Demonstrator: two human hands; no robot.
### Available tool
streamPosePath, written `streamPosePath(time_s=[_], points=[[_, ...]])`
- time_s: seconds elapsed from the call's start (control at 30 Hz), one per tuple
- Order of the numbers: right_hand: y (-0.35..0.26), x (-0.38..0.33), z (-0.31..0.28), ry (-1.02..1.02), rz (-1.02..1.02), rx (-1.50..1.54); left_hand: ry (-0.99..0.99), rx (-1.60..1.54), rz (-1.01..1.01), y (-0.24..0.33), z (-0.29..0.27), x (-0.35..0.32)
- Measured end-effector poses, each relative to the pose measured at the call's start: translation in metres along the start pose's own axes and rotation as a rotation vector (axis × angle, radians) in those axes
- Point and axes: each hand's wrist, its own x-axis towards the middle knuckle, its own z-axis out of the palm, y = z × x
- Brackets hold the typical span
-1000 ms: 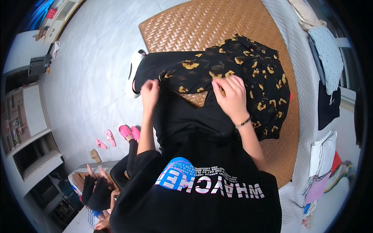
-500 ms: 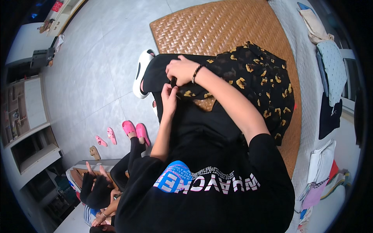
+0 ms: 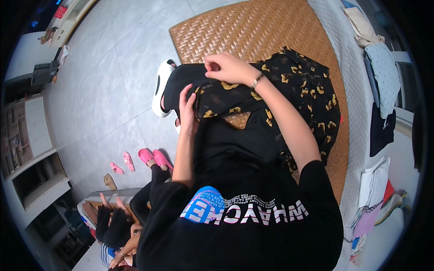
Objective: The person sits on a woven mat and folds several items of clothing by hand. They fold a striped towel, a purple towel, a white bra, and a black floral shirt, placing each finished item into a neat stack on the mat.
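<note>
A black shirt (image 3: 312, 90) with yellow flowers and small buttons lies at my right, partly over my black-trousered legs. One of its sleeves (image 3: 224, 101) stretches leftward across my lap, its cuff edge turned toward my left hand (image 3: 187, 108). The left fingers are stretched and apart, resting against that cuff edge. Above the sleeve is my right hand (image 3: 229, 68), with a bracelet (image 3: 257, 80) at the wrist. Its fingers are curled toward the thumb; whether anything small is between them cannot be made out.
I sit beside a brown woven mat (image 3: 235, 34) on a bed with a pale quilted cover (image 3: 332, 43). Folded clothes (image 3: 382, 81) line the right side. Pink slippers (image 3: 153, 157) are on another person's feet at lower left. Grey tiled floor (image 3: 104, 81) spreads to the left.
My hands have parted from the cuff, where they met. The right one has moved right and up, the left slightly left and down. The sleeve end now lies spread wider.
</note>
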Motion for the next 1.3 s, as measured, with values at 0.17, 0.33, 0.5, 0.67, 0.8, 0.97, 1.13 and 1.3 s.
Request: streamPosePath(time_s=[0.17, 0.33, 0.5, 0.67, 0.8, 0.97, 1.13, 1.3], points=[[-0.025, -0.096, 0.02, 0.321, 0.106, -0.348, 0.079, 0.058, 0.178, -0.015, -0.015, 0.009], [-0.029, -0.169, 0.042, 0.408, 0.228, -0.547, 0.114, 0.532, 0.365, -0.018, -0.036, 0.033], [-0.027, -0.199, 0.057, 0.419, 0.292, -0.671, 0.252, 0.606, 0.348, -0.002, -0.04, 0.031], [-0.03, -0.2, 0.067, 0.509, 0.225, -0.712, 0.179, 0.077, 0.119, 0.024, -0.031, 0.021], [-0.043, -0.174, 0.085, 0.508, 0.073, -0.375, 0.13, 0.292, 0.234, 0.039, -0.029, 0.024], [-0.031, -0.139, 0.127, 0.269, 0.394, 0.425, 0.146, 0.729, 0.655, 0.054, -0.018, 0.04], [-0.031, -0.149, 0.135, 0.17, 0.374, 0.49, 0.279, 0.968, 0.749, 0.056, -0.025, 0.047], [-0.031, -0.175, 0.129, 0.249, 0.422, 0.511, 0.176, 0.695, 0.453, 0.031, -0.057, 0.064]])
